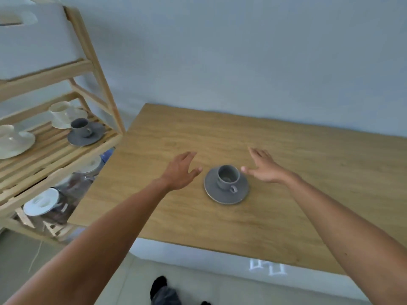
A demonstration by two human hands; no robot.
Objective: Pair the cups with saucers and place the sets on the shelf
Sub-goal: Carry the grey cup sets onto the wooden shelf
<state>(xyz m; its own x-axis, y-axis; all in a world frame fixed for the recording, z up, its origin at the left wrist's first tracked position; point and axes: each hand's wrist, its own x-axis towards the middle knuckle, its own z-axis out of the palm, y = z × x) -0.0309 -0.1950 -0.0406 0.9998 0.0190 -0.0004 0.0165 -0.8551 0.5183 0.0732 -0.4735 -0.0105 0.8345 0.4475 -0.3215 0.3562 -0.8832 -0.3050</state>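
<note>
A grey cup [228, 177] stands upright on a grey saucer [211, 190] in the middle of the wooden table [308, 183], its handle facing me. My left hand [181, 170] hovers just left of the saucer, fingers spread, holding nothing. On the other side, my right hand [263, 167] is also open and empty. Neither hand touches the set. On the wooden shelf [55, 150] at the left stand another grey cup on its saucer [84, 132], a cream cup on a saucer [62, 115] and a white cup on a saucer [13, 139].
The shelf's upright post [99, 80] stands close to the table's left corner. Its lower tier holds a white lidded container [41, 202] and dark items. A white bin [33, 40] sits on the top tier. A grey wall runs behind the table. My foot [163, 289] shows below.
</note>
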